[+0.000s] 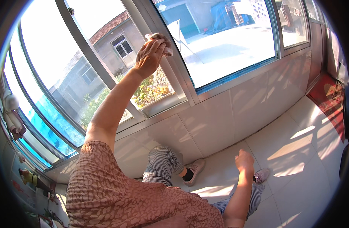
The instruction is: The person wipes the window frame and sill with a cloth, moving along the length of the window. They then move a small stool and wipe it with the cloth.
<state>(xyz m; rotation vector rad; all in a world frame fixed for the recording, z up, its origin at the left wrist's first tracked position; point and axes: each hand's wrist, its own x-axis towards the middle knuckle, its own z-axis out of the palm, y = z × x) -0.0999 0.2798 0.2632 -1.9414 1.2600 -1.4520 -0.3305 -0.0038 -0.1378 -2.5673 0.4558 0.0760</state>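
Note:
My left hand [150,57] is raised, its fingers pressing a crumpled, patterned cloth [168,47] against the metal upright of the window frame [174,61]. To the left of that upright is a window opening with plants and a building beyond it; to its right is a large glass pane [234,54] edged in blue. My right hand [244,160] hangs low over the tiled floor, its fingers curled, with nothing seen in it. Whether the palm side hides anything cannot be told.
A tiled wall [211,122] runs below the windows to the pale tiled floor [294,171]. A red patterned mat [328,99] lies at the right. More sliding panes [46,85] and a hanging light-coloured item [12,111] are at the left.

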